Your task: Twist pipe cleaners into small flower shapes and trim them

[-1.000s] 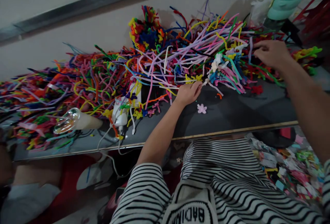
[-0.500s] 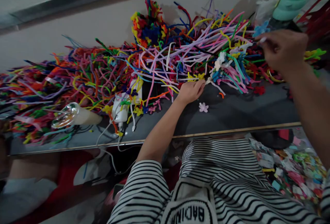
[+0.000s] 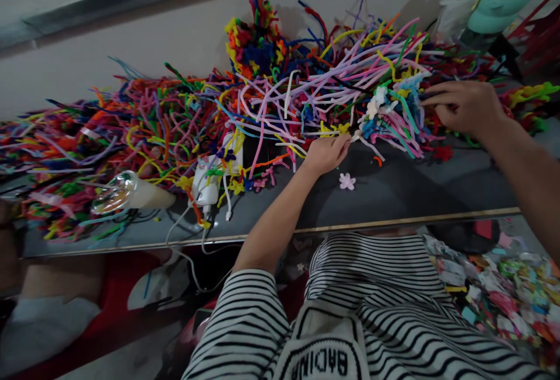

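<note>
A huge tangle of coloured pipe cleaners (image 3: 184, 117) covers the dark table (image 3: 406, 193). My left hand (image 3: 326, 153) rests on the table at the pile's near edge, fingers curled round the white stem of a bunch of pipe-cleaner flowers (image 3: 387, 111). My right hand (image 3: 466, 108) lies to the right of that bunch, fingers stretched out and apart, tips touching its light-blue strands. A small pink pipe-cleaner flower (image 3: 347, 181) lies loose just in front of my left hand.
A white glue gun (image 3: 205, 184) with its cable lies at the pile's edge, a clear wrapped cone (image 3: 131, 196) to its left. A mint-green object (image 3: 499, 3) stands at the back right. Colourful scraps (image 3: 503, 286) litter the floor on the right.
My right hand was lifted half a second ago, pinching a blue flower; it has come down to the flower bunch with fingers stretched out. My left hand has stayed put.
</note>
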Demonstrator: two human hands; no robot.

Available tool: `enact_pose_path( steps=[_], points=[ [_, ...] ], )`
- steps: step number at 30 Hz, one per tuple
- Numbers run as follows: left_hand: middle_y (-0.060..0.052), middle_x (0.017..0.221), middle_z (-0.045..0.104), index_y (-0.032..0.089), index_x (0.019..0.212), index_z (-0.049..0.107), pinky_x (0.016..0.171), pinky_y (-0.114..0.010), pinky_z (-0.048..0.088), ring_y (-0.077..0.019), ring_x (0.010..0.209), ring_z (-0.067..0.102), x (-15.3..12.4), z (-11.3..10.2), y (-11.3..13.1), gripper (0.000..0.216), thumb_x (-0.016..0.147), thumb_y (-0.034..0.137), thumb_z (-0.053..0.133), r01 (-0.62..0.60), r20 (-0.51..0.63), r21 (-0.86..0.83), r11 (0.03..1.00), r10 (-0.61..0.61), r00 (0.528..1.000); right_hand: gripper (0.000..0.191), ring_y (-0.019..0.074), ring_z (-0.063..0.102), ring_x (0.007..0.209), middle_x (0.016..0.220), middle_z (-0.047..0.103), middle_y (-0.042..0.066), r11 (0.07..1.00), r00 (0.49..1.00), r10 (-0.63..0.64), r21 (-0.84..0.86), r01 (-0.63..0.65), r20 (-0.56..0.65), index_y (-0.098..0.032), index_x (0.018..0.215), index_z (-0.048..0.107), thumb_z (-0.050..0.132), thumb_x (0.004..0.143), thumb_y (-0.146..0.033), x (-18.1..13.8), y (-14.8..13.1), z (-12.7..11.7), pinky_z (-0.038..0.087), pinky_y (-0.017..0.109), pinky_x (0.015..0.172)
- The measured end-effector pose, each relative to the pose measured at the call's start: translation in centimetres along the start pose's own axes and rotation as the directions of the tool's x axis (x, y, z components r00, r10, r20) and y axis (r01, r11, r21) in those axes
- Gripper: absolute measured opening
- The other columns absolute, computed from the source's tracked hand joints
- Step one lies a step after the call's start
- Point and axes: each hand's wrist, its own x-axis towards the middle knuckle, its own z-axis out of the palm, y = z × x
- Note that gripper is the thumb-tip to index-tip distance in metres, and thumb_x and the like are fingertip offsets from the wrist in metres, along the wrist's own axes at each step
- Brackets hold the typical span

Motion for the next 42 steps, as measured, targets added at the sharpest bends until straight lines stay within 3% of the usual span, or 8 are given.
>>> enact_pose_path(
  steps=[5, 11, 18, 21, 25, 31, 37, 42],
  points=[
    [-0.006, 0.084, 0.075, 0.018, 0.114, 0.065, 0.075, -0.028, 0.052, -0.015, 0.077, 0.071, 0.1, -0.3, 1.7, 0.028, 0.106, 0.033, 0.042, 0.01, -0.111, -0.214, 0.977, -0.035, 0.993, 0.033, 0.0186, 0.075, 0.09, 0.092, 0.078, 0.016, 0.889, 0.818, 0.428, 0.341, -0.305, -0.385, -0.014, 0.091, 0.078, 0.046, 0.094, -0.01, 0.0, -7.5, 0.6, 0.056, 0.032, 0.09],
    [-0.003, 0.081, 0.071, 0.019, 0.111, 0.062, 0.07, -0.025, 0.053, -0.0116, 0.069, 0.067, 0.3, 0.8, 4.0, 0.035, 0.107, 0.048, 0.043, 0.23, -0.081, -0.588, 0.775, -0.34, 0.937, 0.042, 0.0224, 0.073, 0.084, 0.099, 0.078, 0.008, 0.374, 0.942, 0.322, 0.902, -0.216, 0.091, -0.022, 0.105, 0.079, 0.073, 0.086, -0.059, 0.9, -18.2, 5.3, 0.061, 0.037, 0.077],
    [-0.01, 0.12, 0.074, 0.019, 0.115, 0.069, 0.101, -0.036, 0.055, -0.0201, 0.114, 0.07, 0.9, 1.6, 1.4, 0.033, 0.105, 0.039, 0.045, 0.266, -0.042, -0.705, 0.657, -0.414, 0.909, 0.06, 0.0204, 0.066, 0.071, 0.074, 0.062, 0.003, 0.24, 0.821, 0.569, 0.949, -0.206, 0.034, -0.027, 0.097, 0.068, 0.059, 0.083, -0.085, 3.9, -17.8, 7.3, 0.058, 0.037, 0.071],
    [-0.007, 0.101, 0.078, 0.018, 0.099, 0.074, 0.091, -0.036, 0.058, -0.0191, 0.095, 0.073, 0.7, 2.1, 0.0, 0.027, 0.093, 0.021, 0.048, 0.315, 0.135, -0.754, 0.576, -0.334, 0.933, 0.058, 0.0143, 0.051, 0.05, 0.062, 0.042, -0.005, 0.165, 0.839, 0.543, 0.976, -0.143, 0.031, -0.03, 0.095, 0.059, 0.058, 0.082, -0.086, 5.0, -16.7, 6.4, 0.052, 0.033, 0.058],
    [-0.004, 0.077, 0.075, 0.016, 0.077, 0.074, 0.08, -0.03, 0.057, -0.0159, 0.077, 0.07, 0.5, 2.9, -0.6, 0.027, 0.079, 0.012, 0.047, 0.399, 0.233, -0.744, 0.536, -0.351, 0.907, 0.059, 0.0125, 0.046, 0.051, 0.059, 0.048, -0.004, 0.297, 0.961, 0.072, 0.914, -0.276, 0.266, -0.027, 0.092, 0.068, 0.07, 0.075, -0.083, 4.4, -17.1, 4.7, 0.04, 0.029, 0.053],
    [-0.003, 0.078, 0.075, 0.016, 0.081, 0.076, 0.079, -0.028, 0.056, -0.0137, 0.077, 0.07, 0.7, 2.6, -0.1, 0.036, 0.076, 0.008, 0.041, 0.45, 0.207, -0.691, 0.566, -0.441, 0.873, 0.024, 0.013, 0.061, 0.06, 0.073, 0.074, 0.0, 0.558, 0.82, -0.397, 0.818, -0.141, 0.413, -0.023, 0.094, 0.081, 0.083, 0.074, -0.036, 2.3, -18.6, 4.8, 0.041, 0.026, 0.058],
    [-0.006, 0.101, 0.08, 0.018, 0.099, 0.076, 0.092, -0.035, 0.058, -0.0194, 0.097, 0.074, 0.3, 1.8, -0.1, 0.029, 0.088, 0.02, 0.049, 0.322, 0.107, -0.764, 0.56, -0.382, 0.918, 0.018, 0.0186, 0.069, 0.072, 0.081, 0.077, 0.003, 0.509, 0.959, 0.046, 0.82, -0.262, 0.279, -0.023, 0.086, 0.079, 0.074, 0.085, -0.04, 2.8, -17.1, 5.7, 0.051, 0.031, 0.068],
    [-0.01, 0.116, 0.078, 0.019, 0.112, 0.072, 0.1, -0.038, 0.055, -0.0217, 0.108, 0.073, 0.4, 1.2, 1.3, 0.033, 0.098, 0.045, 0.059, 0.231, -0.032, -0.703, 0.673, -0.354, 0.935, 0.029, 0.0196, 0.067, 0.074, 0.082, 0.074, 0.005, 0.361, 0.907, 0.389, 0.879, -0.312, 0.163, -0.023, 0.082, 0.072, 0.076, 0.086, -0.051, 2.7, -16.2, 6.5, 0.055, 0.035, 0.072]
  ],
)
